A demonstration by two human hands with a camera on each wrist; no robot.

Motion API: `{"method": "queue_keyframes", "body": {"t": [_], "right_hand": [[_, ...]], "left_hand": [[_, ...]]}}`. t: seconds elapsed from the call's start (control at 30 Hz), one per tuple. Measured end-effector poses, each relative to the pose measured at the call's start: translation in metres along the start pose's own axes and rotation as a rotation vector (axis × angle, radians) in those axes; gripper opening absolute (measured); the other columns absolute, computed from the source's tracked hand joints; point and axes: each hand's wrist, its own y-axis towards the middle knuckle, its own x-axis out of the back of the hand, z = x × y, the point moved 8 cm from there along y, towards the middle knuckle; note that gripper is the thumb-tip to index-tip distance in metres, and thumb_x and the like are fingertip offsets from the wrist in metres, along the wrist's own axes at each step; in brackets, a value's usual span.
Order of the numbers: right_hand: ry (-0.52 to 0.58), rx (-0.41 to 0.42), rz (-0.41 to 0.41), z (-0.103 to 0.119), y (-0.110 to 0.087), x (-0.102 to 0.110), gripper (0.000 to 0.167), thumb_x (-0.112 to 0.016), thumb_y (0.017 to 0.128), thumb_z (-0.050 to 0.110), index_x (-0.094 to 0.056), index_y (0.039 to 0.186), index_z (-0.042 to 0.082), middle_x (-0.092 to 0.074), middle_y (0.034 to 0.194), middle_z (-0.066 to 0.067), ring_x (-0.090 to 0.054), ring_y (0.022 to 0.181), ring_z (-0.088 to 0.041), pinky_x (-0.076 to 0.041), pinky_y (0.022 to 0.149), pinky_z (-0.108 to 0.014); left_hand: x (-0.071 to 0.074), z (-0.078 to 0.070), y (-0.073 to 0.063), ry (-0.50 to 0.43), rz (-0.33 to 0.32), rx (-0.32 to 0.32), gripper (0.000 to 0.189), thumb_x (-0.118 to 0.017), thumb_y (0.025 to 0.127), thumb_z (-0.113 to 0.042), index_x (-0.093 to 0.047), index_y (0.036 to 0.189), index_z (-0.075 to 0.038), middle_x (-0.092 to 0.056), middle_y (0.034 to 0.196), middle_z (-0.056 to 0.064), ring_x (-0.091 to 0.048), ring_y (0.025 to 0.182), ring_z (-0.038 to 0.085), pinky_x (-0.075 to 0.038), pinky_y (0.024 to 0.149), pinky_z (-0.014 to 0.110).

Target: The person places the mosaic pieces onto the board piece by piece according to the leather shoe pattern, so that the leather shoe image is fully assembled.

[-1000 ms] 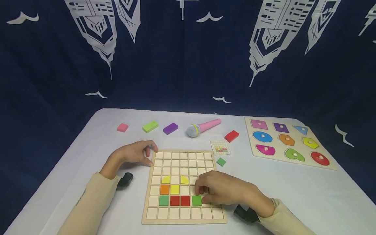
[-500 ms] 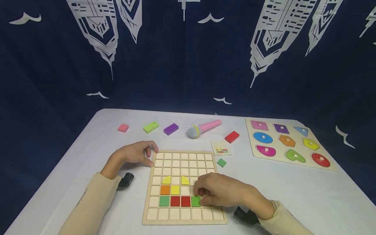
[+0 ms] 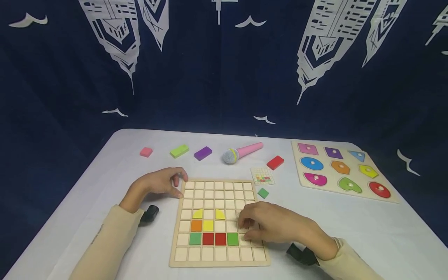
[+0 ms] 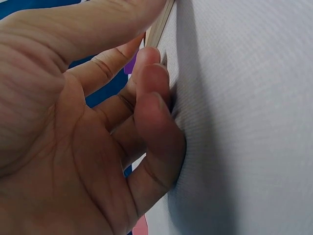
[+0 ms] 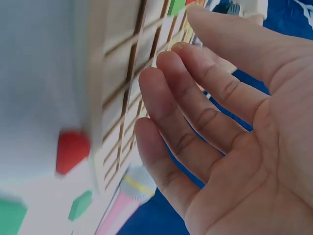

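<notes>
A wooden grid board lies on the white table. My left hand holds its far left corner with thumb and index finger; in the left wrist view the other fingers curl against the tablecloth. My right hand hovers over the board's right side, fingers relaxed and slightly bent, nothing between them. Beside its fingertips a green square tile sits in a cell. The same row has two red tiles and a teal-green tile. Above are an orange tile, a yellow square and two yellow curved-edge tiles.
Right of the board lie a small green tile, a printed pattern card and a red block. Behind it are a pink toy microphone and purple, lime and pink blocks. A shape puzzle stands far right.
My right hand has drawn off to the right from the green tile, which now shows fully in its cell. The left hand keeps its place at the board's corner.
</notes>
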Motion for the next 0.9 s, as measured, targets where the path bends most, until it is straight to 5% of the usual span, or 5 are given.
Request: {"method": "queue_keyframes", "body": {"t": [0.4, 0.73, 0.9], "right_hand": [[-0.021, -0.112, -0.086, -0.048, -0.034, 0.029, 0.018, -0.077, 0.088, 0.024, -0.070, 0.104, 0.022, -0.064, 0.093, 0.016, -0.058, 0.088, -0.006, -0.052, 0.084, -0.030], [-0.039, -0.196, -0.161, -0.101, -0.021, 0.044, 0.032, -0.080, 0.084, 0.019, -0.068, 0.113, 0.011, -0.064, 0.096, 0.005, -0.057, 0.085, -0.011, -0.052, 0.080, -0.029], [-0.017, -0.166, -0.167, -0.109, -0.013, 0.043, 0.039, -0.077, 0.086, 0.011, -0.065, 0.122, 0.008, -0.064, 0.097, 0.001, -0.055, 0.084, -0.013, -0.051, 0.078, -0.027]], "left_hand": [[0.000, 0.003, 0.000, 0.005, -0.010, 0.026, 0.050, -0.088, 0.072, -0.011, -0.061, 0.114, -0.011, -0.053, 0.092, 0.008, -0.047, 0.082, 0.021, -0.039, 0.073, 0.033], [-0.001, 0.002, 0.000, 0.004, -0.005, 0.010, 0.049, -0.087, 0.073, -0.011, -0.061, 0.114, -0.010, -0.053, 0.091, 0.008, -0.047, 0.082, 0.021, -0.039, 0.075, 0.032], [0.000, 0.001, 0.001, 0.008, -0.006, 0.013, 0.049, -0.088, 0.073, -0.011, -0.061, 0.114, -0.011, -0.053, 0.091, 0.008, -0.047, 0.083, 0.021, -0.039, 0.075, 0.033]]}}
